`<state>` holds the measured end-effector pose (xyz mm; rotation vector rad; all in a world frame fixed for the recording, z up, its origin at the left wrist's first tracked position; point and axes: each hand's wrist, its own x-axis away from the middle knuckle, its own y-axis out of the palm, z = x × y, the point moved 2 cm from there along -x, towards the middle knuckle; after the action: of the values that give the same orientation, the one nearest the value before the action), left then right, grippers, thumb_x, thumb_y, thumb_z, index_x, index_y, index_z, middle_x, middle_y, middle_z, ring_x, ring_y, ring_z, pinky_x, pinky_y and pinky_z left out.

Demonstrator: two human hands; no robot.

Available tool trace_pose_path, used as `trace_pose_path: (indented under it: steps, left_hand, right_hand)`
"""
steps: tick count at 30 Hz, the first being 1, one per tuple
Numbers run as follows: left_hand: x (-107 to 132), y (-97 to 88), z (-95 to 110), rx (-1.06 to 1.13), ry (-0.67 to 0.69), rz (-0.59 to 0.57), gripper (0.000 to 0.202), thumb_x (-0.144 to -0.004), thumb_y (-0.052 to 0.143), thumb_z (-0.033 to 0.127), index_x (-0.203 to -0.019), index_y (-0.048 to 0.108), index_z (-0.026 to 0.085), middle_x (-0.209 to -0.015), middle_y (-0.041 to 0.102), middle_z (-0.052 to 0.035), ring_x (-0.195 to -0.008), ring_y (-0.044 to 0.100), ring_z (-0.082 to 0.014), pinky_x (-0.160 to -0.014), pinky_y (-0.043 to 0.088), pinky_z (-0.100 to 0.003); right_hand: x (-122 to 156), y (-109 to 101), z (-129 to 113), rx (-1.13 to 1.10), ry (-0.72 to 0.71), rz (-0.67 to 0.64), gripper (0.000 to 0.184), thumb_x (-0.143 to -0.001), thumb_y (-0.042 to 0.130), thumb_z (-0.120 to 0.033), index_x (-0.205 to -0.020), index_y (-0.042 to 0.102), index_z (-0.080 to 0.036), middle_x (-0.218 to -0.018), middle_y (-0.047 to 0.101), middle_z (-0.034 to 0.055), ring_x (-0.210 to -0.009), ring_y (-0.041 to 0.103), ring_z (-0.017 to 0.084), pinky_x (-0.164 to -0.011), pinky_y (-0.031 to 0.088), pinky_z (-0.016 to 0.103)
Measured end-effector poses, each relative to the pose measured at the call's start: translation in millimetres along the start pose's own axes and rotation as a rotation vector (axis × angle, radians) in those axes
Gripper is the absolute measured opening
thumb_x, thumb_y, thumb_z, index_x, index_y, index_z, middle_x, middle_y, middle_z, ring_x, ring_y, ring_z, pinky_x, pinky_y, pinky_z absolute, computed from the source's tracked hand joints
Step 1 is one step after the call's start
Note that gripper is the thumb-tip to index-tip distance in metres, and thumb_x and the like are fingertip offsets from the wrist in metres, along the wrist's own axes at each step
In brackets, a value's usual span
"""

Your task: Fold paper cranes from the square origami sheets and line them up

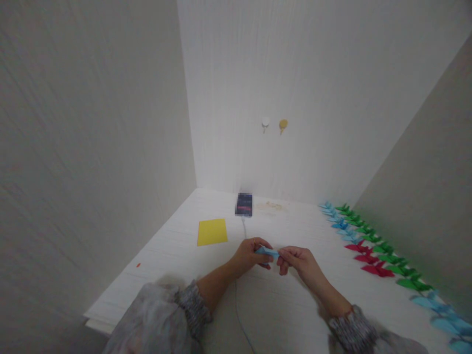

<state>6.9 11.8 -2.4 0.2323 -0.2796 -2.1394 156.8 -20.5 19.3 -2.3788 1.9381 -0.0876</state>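
Observation:
A small folded piece of light blue paper (267, 252) is held above the white table (177, 255) between both hands. My left hand (250, 254) pinches its left end with curled fingers. My right hand (298, 261) pinches its right end. The hands almost touch over the middle of the table. Both wrists show patterned grey sleeves.
A yellow paper square (212, 231) lies flat to the left. A dark small device (244, 204) with a thin cable (244, 227) stands at the back. Rows of folded paper figures, blue (339, 223), green (383, 248) and red (370, 258), line the right wall. Two hooks (273, 124) hang on the back wall.

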Motion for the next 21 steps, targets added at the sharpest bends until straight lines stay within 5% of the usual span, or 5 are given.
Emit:
trace_pose_path:
  steps: [7,21]
  left_hand:
    - [1.8,1.9,6.0,-0.015,-0.038,0.024,0.035,-0.058,0.064,0.034,-0.080,0.056,0.009,-0.065,0.057,-0.0029,-0.054,0.053,-0.0101,-0.053,0.050,-0.030]
    - [0.7,0.9,3.8,-0.050,-0.040,0.044,0.035,-0.055,0.066,0.034,-0.078,0.060,0.008,-0.066,0.061,-0.0045,-0.053,0.054,-0.0109,-0.054,0.050,-0.029]
  right_hand:
    - [0.3,0.1,-0.3,0.035,-0.021,-0.003,0.032,-0.071,0.051,-0.042,-0.059,0.058,-0.013,-0.046,0.059,0.0006,-0.040,0.054,0.012,-0.046,0.042,0.024]
    - [3.7,2.9,-5.7,0.101,-0.026,0.057,0.034,-0.069,0.050,-0.046,-0.060,0.057,-0.014,-0.047,0.059,-0.0001,-0.040,0.054,0.012,-0.047,0.041,0.024]
